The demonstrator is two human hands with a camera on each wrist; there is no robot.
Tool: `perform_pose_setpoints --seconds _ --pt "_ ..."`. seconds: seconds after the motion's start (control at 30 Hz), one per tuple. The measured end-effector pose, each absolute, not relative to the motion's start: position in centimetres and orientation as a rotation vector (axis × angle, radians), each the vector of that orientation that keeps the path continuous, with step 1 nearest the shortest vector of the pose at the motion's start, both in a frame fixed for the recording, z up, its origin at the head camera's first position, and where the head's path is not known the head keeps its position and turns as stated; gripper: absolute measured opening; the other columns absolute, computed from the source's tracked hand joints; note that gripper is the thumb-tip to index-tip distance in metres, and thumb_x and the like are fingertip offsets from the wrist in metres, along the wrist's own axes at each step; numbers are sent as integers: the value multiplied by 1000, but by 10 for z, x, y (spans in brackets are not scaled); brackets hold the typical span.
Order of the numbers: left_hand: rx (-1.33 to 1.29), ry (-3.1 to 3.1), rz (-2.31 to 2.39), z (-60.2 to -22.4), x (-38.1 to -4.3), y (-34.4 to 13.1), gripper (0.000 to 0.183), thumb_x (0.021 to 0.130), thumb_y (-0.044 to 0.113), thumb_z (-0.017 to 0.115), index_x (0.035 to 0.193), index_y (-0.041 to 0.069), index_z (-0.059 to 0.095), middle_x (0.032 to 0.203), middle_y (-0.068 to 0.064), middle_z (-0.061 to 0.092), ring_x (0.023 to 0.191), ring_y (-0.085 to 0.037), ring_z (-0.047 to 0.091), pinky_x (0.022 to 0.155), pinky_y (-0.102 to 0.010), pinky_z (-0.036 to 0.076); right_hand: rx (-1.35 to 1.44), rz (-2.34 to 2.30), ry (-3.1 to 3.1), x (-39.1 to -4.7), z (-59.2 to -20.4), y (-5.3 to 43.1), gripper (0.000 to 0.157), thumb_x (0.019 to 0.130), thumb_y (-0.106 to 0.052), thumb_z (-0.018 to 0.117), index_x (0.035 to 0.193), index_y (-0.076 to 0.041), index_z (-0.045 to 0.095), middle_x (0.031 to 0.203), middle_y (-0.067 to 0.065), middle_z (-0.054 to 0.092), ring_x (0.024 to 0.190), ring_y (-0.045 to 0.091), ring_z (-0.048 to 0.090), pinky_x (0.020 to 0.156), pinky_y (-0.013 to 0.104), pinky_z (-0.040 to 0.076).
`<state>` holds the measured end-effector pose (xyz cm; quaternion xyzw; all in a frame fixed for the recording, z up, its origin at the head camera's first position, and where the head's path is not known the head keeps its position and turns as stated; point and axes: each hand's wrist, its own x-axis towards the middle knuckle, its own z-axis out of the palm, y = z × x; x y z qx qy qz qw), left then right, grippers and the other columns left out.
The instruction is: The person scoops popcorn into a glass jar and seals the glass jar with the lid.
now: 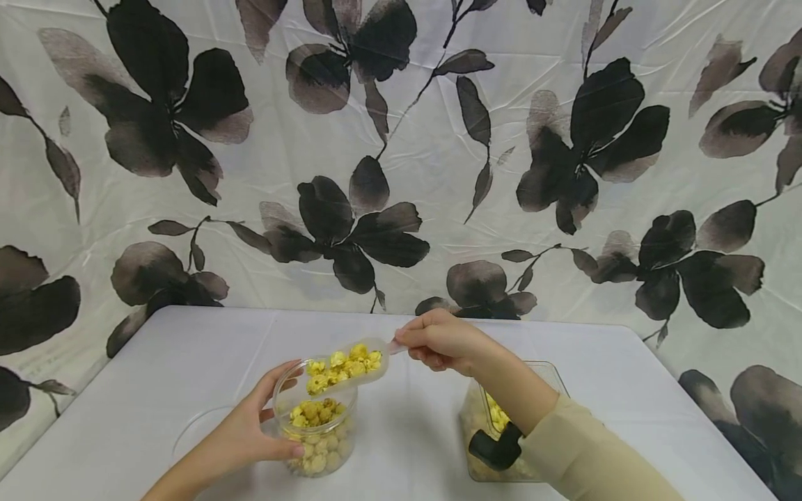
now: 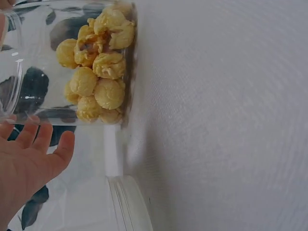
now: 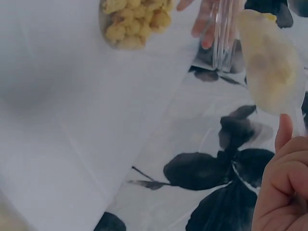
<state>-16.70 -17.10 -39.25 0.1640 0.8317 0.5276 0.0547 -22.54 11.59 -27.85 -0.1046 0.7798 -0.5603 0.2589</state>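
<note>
My left hand [image 1: 241, 435] grips a clear round jar [image 1: 348, 417] standing on the table, thumb on the near side and fingers round the far left. Popcorn [image 2: 98, 67] covers the jar's lower part. Above the jar's mouth, my right hand [image 1: 441, 341] pinches the handle of a translucent scoop [image 1: 379, 367], which slants down to the left. Yellow popcorn [image 1: 357, 362] lies along the scoop, its lower end over the jar opening. From the right wrist, the pale underside of the scoop [image 3: 269, 67] shows beyond the raised thumb.
A clear rectangular tub [image 1: 554, 376] with popcorn stands at the right, partly hidden under my right forearm. Left of the jar lies a clear round lid [image 2: 130, 202] on the white-covered table [image 1: 401, 445]. A floral cloth [image 1: 438, 174] hangs behind.
</note>
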Motion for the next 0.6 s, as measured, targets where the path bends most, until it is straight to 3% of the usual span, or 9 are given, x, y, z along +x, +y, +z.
perform_pose_setpoints --seconds 0.3,0.5,0.6 --pt "550 2507 1660 -396 -167 -171 94 69 15 82 143 14 25 144 -17 31 129 -46 26 88 -64 37 -579 -1319 2394 -216 -278 93 20 93 -8 54 89 2 70 53 0 38 46 10 27 43 22 20" --pt "579 2513 1671 -397 -166 -171 94 69 14 82 144 15 25 142 -18 32 129 -48 25 85 -67 37 -912 -1079 2671 -206 -276 89 18 93 -10 55 90 -5 72 57 -7 50 50 7 35 47 21 31" --pt "573 2521 1664 -398 -166 -171 94 69 15 82 144 15 25 143 -15 32 128 -45 28 85 -67 37 -976 -1063 2700 -204 -274 94 17 93 -11 56 90 -7 72 53 -7 45 48 6 34 48 21 31"
